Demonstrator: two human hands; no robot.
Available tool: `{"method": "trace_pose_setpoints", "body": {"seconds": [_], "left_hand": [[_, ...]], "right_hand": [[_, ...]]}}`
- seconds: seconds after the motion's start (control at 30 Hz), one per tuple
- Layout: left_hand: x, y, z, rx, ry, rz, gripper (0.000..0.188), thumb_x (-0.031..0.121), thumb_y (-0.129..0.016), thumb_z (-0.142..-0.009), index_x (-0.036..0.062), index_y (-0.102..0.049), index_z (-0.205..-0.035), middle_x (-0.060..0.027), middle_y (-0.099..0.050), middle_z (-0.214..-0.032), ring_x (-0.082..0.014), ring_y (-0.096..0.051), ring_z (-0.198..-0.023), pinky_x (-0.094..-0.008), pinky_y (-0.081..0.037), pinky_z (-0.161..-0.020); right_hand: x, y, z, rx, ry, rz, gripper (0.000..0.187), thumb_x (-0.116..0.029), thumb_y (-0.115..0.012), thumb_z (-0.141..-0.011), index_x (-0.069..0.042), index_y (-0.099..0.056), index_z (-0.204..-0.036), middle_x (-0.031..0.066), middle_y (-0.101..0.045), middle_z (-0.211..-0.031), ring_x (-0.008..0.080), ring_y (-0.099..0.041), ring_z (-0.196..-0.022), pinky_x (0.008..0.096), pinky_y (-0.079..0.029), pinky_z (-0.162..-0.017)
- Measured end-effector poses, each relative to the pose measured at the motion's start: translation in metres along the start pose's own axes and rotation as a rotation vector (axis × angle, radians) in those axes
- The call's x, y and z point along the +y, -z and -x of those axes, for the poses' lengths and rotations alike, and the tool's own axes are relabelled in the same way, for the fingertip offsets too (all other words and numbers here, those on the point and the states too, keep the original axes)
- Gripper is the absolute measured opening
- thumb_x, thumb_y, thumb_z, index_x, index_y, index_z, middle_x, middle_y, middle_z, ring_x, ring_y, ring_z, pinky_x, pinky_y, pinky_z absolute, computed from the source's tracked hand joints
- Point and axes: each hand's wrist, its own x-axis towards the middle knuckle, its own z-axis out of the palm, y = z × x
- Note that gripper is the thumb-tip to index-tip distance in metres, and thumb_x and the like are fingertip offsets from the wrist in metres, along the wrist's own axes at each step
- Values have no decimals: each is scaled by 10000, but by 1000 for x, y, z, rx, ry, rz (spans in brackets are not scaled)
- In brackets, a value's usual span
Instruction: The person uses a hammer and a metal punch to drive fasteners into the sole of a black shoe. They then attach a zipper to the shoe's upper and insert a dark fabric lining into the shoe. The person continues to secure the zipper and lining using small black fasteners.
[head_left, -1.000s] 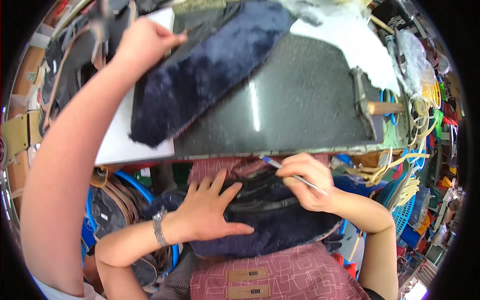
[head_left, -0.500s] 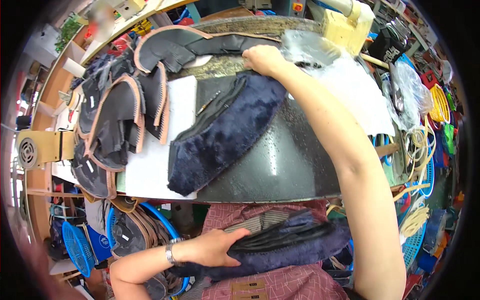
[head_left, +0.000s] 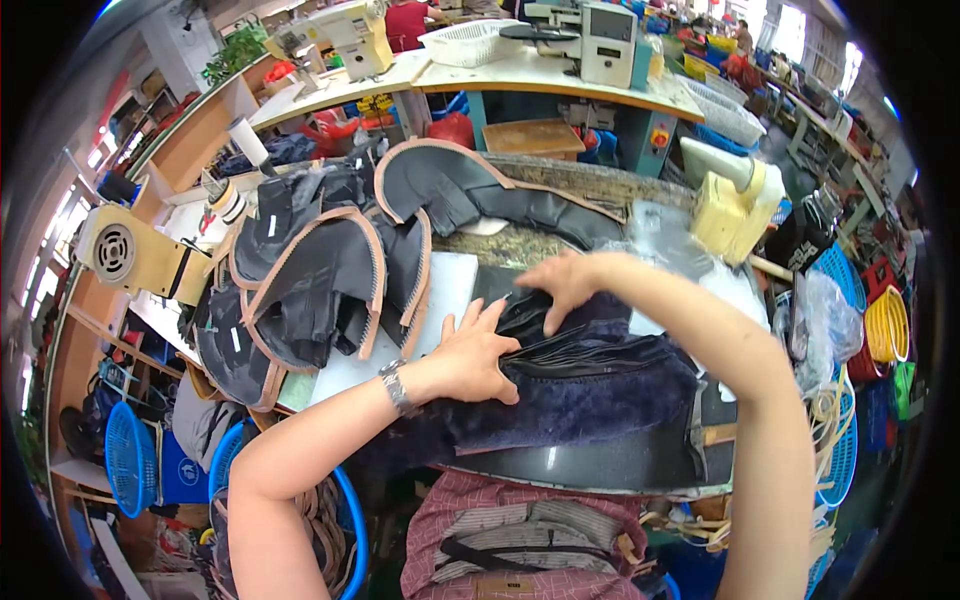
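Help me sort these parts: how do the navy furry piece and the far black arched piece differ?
The navy furry piece has a fuzzy pile; the black arched piece looks smooth, with tan edging round its curve. The furry piece lies near, by the left hand; the arched piece lies farther off. Both are dark.

Readable lettering or signs — none.

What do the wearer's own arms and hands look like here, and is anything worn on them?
Both forearms are bare, no sleeves showing on them. The left hand is ungloved, with a silver-coloured linked band around its wrist. The right hand is ungloved too, its wrist without a band.
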Motion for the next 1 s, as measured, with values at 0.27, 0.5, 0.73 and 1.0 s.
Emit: {"method": "trace_pose_setpoints", "body": {"seconds": [0.27, 0.5, 0.73, 1.0], "left_hand": [[2, -25, 35, 257, -132, 130, 505, 222, -725, -582, 19, -644, -1037, -263, -402, -1303, -408, -500, -1069, -398, -424, -925], [64, -135, 157, 682, -713, -499, 151, 206, -559, -823, 84, -628, -766, -141, -549, -1219, -212, -514, -842, -254, -362, -622], [18, -162, 161, 29, -787, 54, 284, 181, -596, -790, 46, -610, -1040, -211, -402, -1344, -296, -444, -1147, -381, -429, -845], [-147, 19, 74, 911, -59, -462, 655, 130, -710, -687, 84, -449, -1286, -168, -381, -1352, -363, -422, -1166, -415, -412, -921]], "right_hand": [[-89, 19, 65, 141, -1, 273, 348, -272, -708, -664, -36, -563, -875, 140, -643, -810, 314, -640, -750, 411, -507, -632], [-247, -71, 218, 143, 45, 224, 395, -290, -623, -738, -36, -532, -1027, 73, -556, -884, 228, -568, -832, 378, -476, -728], [-230, -198, 187, 265, 94, -47, 566, -469, -531, -856, -155, -426, -1315, 135, -424, -1322, 309, -401, -1209, 500, -338, -966], [-208, -192, 186, 344, 212, -53, 560, -525, -514, -851, -165, -464, -1277, 130, -483, -1271, 298, -481, -1132, 425, -393, -925]]}}
